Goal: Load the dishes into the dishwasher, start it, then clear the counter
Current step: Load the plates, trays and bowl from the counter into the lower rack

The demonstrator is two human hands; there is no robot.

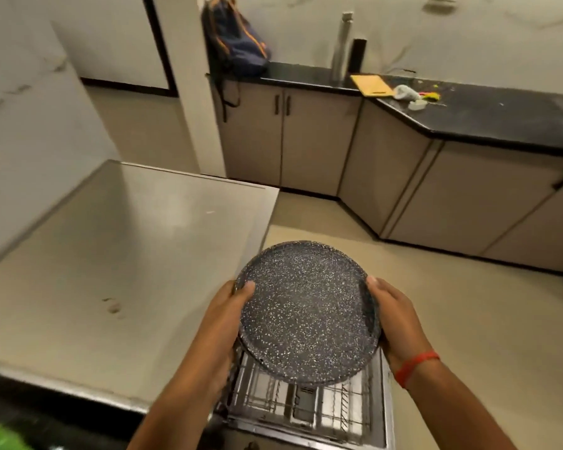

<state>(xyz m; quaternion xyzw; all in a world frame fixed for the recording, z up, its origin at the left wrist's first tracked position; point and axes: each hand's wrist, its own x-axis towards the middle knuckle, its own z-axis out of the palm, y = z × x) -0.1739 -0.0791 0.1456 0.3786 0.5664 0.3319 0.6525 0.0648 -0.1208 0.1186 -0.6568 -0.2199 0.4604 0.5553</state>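
Observation:
A round dark plate (306, 310) speckled with white hangs in the air, tilted toward me, over the open dishwasher. My left hand (221, 323) grips its left rim with the thumb on top. My right hand (394, 316) grips the right rim; a red band circles that wrist. Below the plate the wire rack (306, 404) of the dishwasher is pulled out, and the part I can see holds no dishes. The plate hides the rack's far part.
The steel top (127, 254) of the dishwasher unit spreads to the left. A black counter (485, 115) runs along the far wall with a backpack (234, 43), two bottles (342, 47), a yellow cutting board (372, 86) and scraps. Something green (0, 438) shows at the bottom left.

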